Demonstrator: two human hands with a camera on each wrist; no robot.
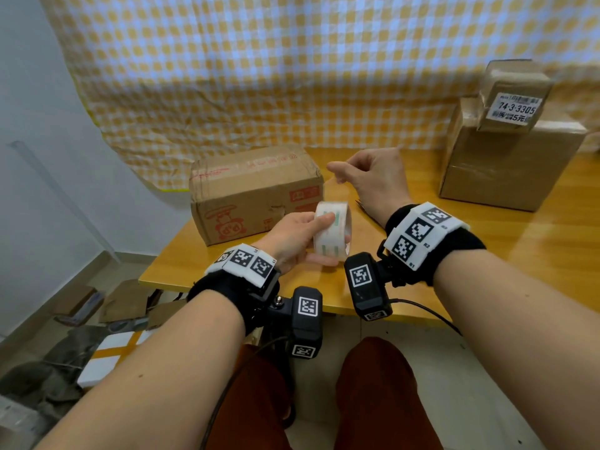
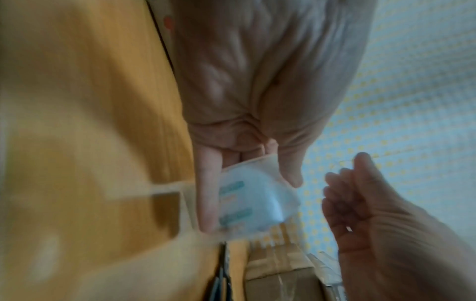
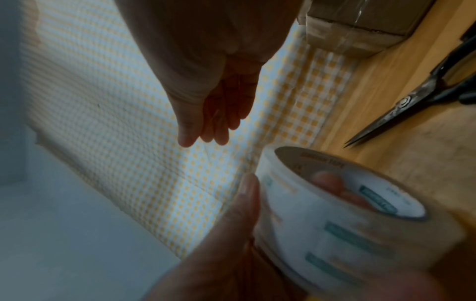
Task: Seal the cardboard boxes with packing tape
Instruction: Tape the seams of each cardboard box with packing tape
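From the head view, the left hand (image 1: 293,237) holds the roll of clear packing tape (image 1: 334,233) above the near edge of the worktop (image 1: 487,254), thumb on the outer winding and the other fingers apparently reaching under and into the core; the right hand (image 1: 373,180) is raised just beyond it, thumb and curled fingers drawn together as if pinching the free end, though a strip of film is barely discernible. The printed cardboard box (image 1: 256,193) lies just behind the roll, and two taped boxes (image 1: 506,151) are stacked well apart at the far right. The left wrist view is blurred, but it shows the roll clasped between thumb and fingers (image 2: 208,193), with the right hand curled closed beside it. The right wrist view shows fingertips inside the core, the right hand's own fingers (image 3: 219,122) drawn together and extended, and scissors (image 3: 401,114) lying on the worktop near the roll. The roll looks light and rigid, best gripped through its core so it can turn; the film is likely thin, sticky and prone to folding onto itself, so it is best held taut by its very end. The box appears stiff but dented, its flaps needing pressing flat.
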